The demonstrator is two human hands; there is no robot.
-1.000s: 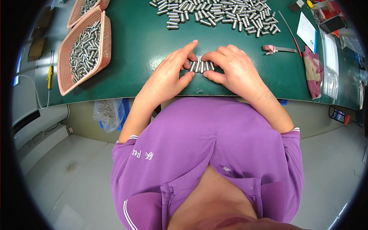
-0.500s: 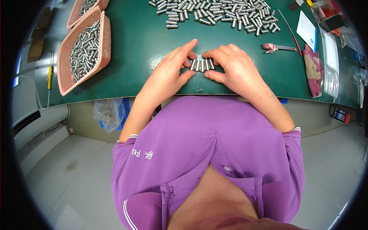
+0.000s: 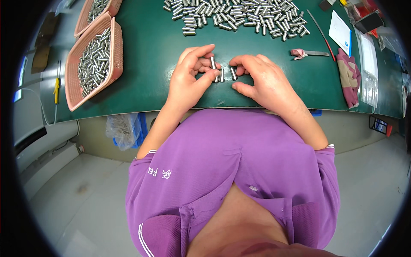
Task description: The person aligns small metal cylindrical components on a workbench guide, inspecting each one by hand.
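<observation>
My left hand (image 3: 188, 75) is closed, with its thumb and fingers around a few short shiny metal pins. One held pin (image 3: 213, 63) stands up at the fingertips, and a second pin (image 3: 222, 75) shows just beside the thumb. My right hand (image 3: 267, 79) is curved, its thumb and index finger at the two ends of a single metal pin (image 3: 233, 73). A gap separates the hands, close to the near edge of the green table (image 3: 150, 81). Beyond them lies a large heap of similar metal pins (image 3: 244, 15).
At the left, a pink basket (image 3: 114, 64) holds many pins, with another pink basket (image 3: 112, 9) behind it. To the right lie a cloth-wrapped metal strip (image 3: 317, 53), a thin red-handled tool (image 3: 329, 49), a white card (image 3: 340, 32) and a maroon-beige cloth (image 3: 349, 77).
The row of pins between my hands has broken up. Some pins are now with my left hand, one is at my right fingertips, and a gap has opened between the hands.
</observation>
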